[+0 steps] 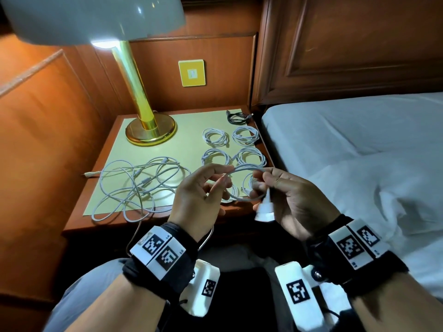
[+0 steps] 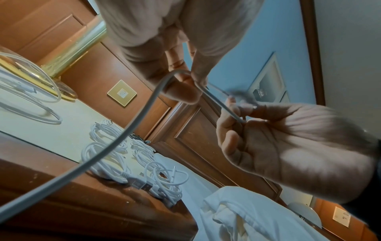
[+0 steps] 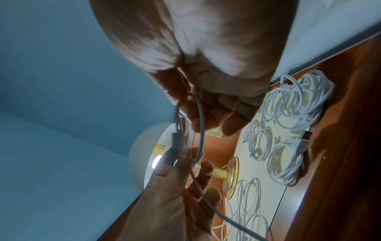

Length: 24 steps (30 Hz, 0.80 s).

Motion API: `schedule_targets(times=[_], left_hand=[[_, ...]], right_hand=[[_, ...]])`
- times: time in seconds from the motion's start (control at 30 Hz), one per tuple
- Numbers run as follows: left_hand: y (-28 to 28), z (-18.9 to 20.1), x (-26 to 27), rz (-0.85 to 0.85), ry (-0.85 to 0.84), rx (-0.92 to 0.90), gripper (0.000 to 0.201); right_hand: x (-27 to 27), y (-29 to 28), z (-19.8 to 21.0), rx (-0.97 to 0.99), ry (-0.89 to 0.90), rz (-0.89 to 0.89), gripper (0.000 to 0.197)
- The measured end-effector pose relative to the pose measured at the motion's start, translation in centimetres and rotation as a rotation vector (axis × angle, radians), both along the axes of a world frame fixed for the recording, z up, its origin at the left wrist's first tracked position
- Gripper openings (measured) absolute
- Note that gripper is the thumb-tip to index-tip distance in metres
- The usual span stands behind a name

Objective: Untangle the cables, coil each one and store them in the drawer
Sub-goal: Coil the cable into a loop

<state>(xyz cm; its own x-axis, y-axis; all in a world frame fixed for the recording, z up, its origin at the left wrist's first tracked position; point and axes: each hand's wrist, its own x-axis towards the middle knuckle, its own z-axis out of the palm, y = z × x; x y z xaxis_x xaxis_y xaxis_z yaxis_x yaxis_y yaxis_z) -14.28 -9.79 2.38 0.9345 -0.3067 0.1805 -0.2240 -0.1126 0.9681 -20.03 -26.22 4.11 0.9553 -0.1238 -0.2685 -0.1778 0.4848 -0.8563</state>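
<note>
While both my left hand and right hand pinch one grey cable mid-frame, I count six white coils and one black coil above.

Head camera looks down and forward from above the wooden nightstand, both hands close below. Left wrist camera sits tight under its palm, tilted, facing across toward the white bed. Right wrist camera faces opposite, toward the brass lamp. All three share the coiled white cables.
</note>
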Motion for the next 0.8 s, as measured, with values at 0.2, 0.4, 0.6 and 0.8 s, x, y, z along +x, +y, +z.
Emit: schedule_targets(times=[0.2, 0.4, 0.6, 0.8], left_hand=[[0.0, -0.1, 0.1, 0.049, -0.03, -0.055, 0.022], [0.6, -0.4, 0.9, 0.047, -0.119, -0.02, 0.019], [0.7, -0.5, 0.9, -0.004, -0.239, 0.043, 0.02], [0.6, 0.0, 0.3, -0.112, -0.153, -0.015, 0.017]], right_hand=[[-0.1, -0.2, -0.7, -0.398, -0.017, 0.045, 0.015], [-0.5, -0.9, -0.7, -0.481, -0.027, 0.123, 0.023], [-0.4, -0.3, -0.6, -0.353, -0.002, 0.08, 0.022], [-0.6, -0.2, 0.6, -0.049, 0.043, 0.201, 0.019]])
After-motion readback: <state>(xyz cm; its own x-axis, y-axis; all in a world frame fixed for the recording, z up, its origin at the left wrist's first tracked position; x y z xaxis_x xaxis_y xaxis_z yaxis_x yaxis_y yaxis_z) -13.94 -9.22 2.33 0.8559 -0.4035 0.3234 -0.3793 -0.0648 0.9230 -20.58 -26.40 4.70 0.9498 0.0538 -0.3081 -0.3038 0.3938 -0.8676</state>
